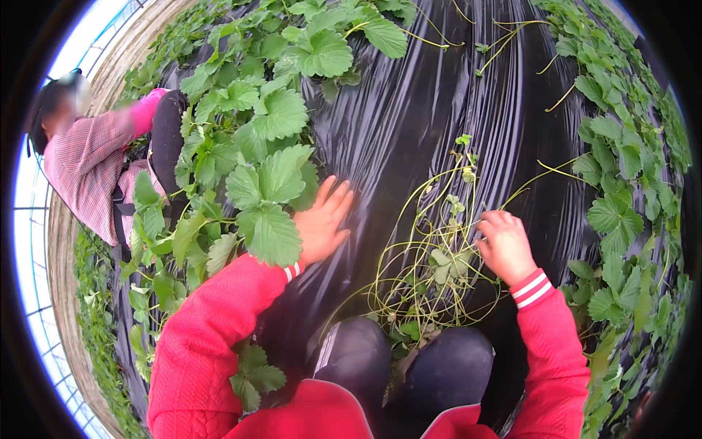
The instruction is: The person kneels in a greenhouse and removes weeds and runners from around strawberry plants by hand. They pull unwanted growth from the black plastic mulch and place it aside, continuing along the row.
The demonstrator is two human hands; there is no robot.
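My left hand (325,222) lies with its fingers spread over the black plastic mulch film (373,137), beside the broad leaves of a strawberry plant (274,181) that partly cover its wrist. My right hand (505,241) has curled fingers at the right edge of a loose heap of strawberry runners (422,263). Whether its fingertips pinch a thin stem cannot be made out. The heap of thin, yellow-green stems with a few small leaves lies on the film in front of my knees.
Another row of strawberry plants (614,219) runs along the right, with several runners reaching onto the film. At the left, beyond the near plants, a person in a pink checked top (90,159) crouches among the rows. A few cut or loose runners (510,35) lie farther ahead.
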